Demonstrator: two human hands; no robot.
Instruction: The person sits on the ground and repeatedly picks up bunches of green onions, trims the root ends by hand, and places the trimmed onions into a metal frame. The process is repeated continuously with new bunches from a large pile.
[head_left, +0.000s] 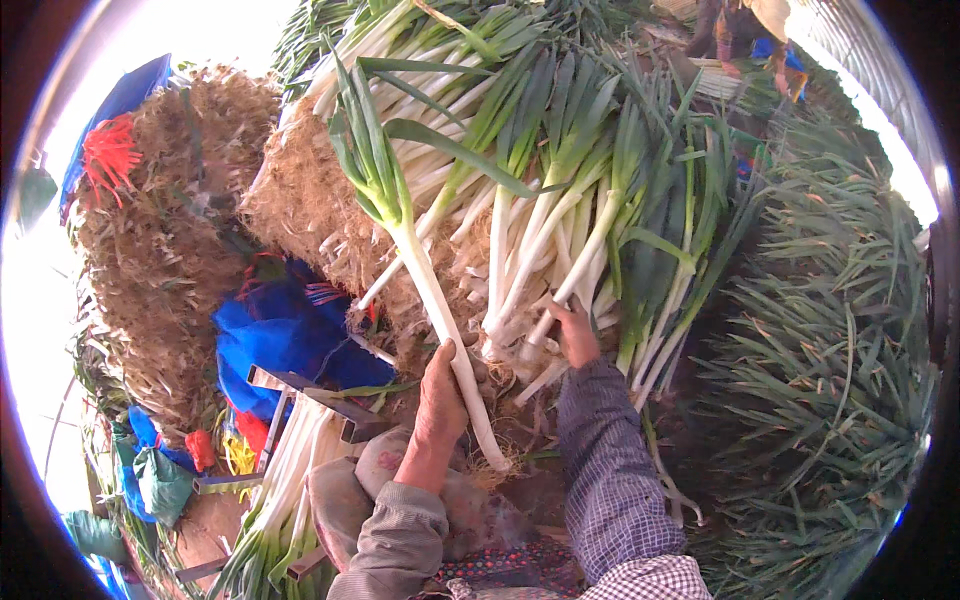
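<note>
My left hand (441, 397) is closed around the white stalk of a long leek (427, 277), whose roots hang low and whose green leaves reach up over the pile. To the right, my right hand (575, 330) has its fingers at the lower white stalk of another leek (577, 270) lying on the heap; whether it grips that stalk is hard to tell. Several more leeks (501, 255) lie around it, roots towards me. Part of the left hand's fingers is hidden behind the stalk.
Blue netting (300, 330) and a metal frame (330, 401) with trimmed-looking leeks (300, 457) are at the left. Behind stands a stacked wall of leek roots (165, 247). Green leek tops (817, 360) fill the right side. Red ties (111, 157) hang at the upper left.
</note>
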